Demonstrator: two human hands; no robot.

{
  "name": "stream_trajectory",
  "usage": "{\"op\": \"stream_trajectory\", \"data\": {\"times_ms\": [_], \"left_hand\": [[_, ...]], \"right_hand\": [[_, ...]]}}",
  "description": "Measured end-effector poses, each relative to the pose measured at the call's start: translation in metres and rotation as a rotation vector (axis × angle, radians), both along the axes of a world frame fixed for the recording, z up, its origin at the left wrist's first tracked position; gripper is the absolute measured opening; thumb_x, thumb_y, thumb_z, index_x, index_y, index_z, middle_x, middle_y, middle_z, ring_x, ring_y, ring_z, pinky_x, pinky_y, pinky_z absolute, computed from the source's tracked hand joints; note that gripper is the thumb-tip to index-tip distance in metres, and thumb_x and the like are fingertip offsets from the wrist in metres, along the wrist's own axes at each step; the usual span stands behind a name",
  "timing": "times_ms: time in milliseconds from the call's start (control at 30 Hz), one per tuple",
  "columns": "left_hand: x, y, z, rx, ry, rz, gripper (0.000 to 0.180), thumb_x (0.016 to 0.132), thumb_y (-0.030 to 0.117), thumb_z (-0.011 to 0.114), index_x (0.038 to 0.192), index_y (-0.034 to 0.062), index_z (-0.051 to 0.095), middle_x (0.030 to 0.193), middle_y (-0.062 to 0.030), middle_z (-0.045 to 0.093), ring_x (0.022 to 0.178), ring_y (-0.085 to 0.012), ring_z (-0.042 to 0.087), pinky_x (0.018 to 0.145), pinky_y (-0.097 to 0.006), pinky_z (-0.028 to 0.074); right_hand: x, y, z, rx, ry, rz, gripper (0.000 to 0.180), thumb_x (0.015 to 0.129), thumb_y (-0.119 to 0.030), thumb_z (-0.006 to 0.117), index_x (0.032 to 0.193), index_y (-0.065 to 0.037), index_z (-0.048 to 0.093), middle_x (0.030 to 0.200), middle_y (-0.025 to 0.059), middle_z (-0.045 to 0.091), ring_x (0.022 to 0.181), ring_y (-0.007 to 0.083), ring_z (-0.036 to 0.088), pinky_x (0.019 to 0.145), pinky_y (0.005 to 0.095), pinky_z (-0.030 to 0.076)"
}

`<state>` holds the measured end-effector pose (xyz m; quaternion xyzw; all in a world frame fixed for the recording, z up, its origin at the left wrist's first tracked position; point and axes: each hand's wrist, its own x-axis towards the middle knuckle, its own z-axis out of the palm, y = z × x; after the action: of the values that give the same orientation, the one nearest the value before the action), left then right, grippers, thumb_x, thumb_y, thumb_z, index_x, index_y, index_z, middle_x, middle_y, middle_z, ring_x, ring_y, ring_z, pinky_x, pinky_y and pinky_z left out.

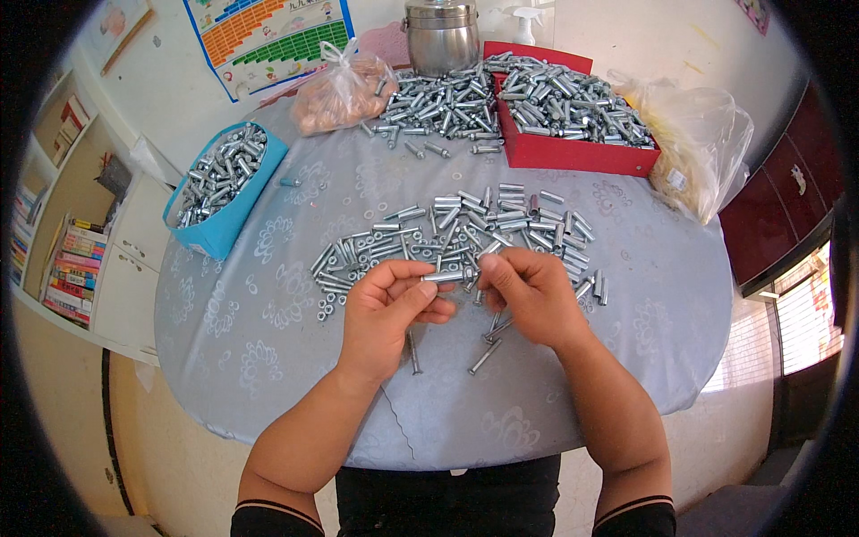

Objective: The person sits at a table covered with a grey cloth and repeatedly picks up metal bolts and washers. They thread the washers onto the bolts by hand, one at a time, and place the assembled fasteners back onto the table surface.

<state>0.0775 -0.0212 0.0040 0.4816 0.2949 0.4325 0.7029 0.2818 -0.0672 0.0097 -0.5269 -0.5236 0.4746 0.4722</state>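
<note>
Over the front of the loose pile, my two hands are close together. Between its thumb and fingers, my left hand (389,309) grips a short shiny metal sleeve (440,277), which lies nearly level and points toward the right hand. My right hand (530,291) is closed in a pinch beside the sleeve's right end; the small metal piece at its fingertips is too hidden to name. Behind and around the hands spread loose metal sleeves (512,206), bolts and hex nuts (327,307). Several long bolts (484,356) lie on the cloth below the hands.
A blue box (219,234) of assembled anchor bolts stands at the left. At the back are a heap of anchor bolts (438,103), a full red box (582,157), a tied plastic bag (344,94), a steel pot (443,38) and a clear bag (707,148). A patterned grey cloth (259,322) covers the table.
</note>
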Motion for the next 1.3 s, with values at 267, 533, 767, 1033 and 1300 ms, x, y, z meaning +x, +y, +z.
{"op": "stream_trajectory", "data": {"times_ms": [267,533,767,1033,1300], "left_hand": [[0.000,0.000,0.001,-0.031,-0.026,-0.013,0.016,0.092,0.002,0.057,0.108,-0.0015,0.059,0.097,-0.0150,0.069,0.079,-0.0187,0.070,0.068,-0.029,0.059],[-0.001,0.000,-0.002,-0.022,0.000,-0.010,0.016,0.091,0.002,0.057,0.107,-0.0002,0.060,0.098,-0.0163,0.069,0.078,-0.0187,0.070,0.067,-0.030,0.060],[0.002,-0.003,-0.001,0.080,0.061,-0.031,0.019,0.091,0.002,0.059,0.110,0.0007,0.058,0.101,-0.0159,0.069,0.078,-0.0178,0.069,0.067,-0.029,0.059],[0.002,-0.004,0.004,0.125,0.086,0.208,0.032,0.092,0.009,0.059,0.123,0.0022,0.053,0.107,-0.0145,0.067,0.076,-0.0161,0.067,0.068,-0.030,0.056],[0.001,0.002,0.005,0.161,0.027,0.336,0.030,0.093,0.009,0.057,0.121,0.0010,0.054,0.102,-0.0134,0.068,0.073,-0.0152,0.066,0.065,-0.028,0.055]], "right_hand": [[-0.002,0.000,0.002,0.027,0.061,0.060,0.017,0.088,-0.008,0.068,0.102,0.001,0.063,0.084,0.0009,0.062,0.074,0.0060,0.056,0.065,0.0215,0.046],[-0.011,0.000,0.003,0.106,0.158,0.004,0.015,0.091,-0.014,0.066,0.094,0.000,0.062,0.078,0.0010,0.061,0.067,0.0077,0.058,0.060,0.0227,0.048],[-0.009,0.002,0.001,0.069,0.205,-0.005,0.015,0.092,-0.015,0.065,0.093,0.000,0.062,0.075,0.0010,0.061,0.065,0.0074,0.057,0.058,0.0225,0.048],[0.018,-0.003,0.015,-0.111,0.082,0.158,0.011,0.087,-0.011,0.066,0.093,-0.002,0.064,0.075,0.0012,0.063,0.064,0.0080,0.057,0.057,0.0229,0.047],[0.014,0.012,0.025,0.256,0.688,-0.116,0.040,0.097,-0.024,0.054,0.130,-0.002,0.050,0.125,0.0170,0.059,0.116,0.0249,0.057,0.099,0.0352,0.045]]}}
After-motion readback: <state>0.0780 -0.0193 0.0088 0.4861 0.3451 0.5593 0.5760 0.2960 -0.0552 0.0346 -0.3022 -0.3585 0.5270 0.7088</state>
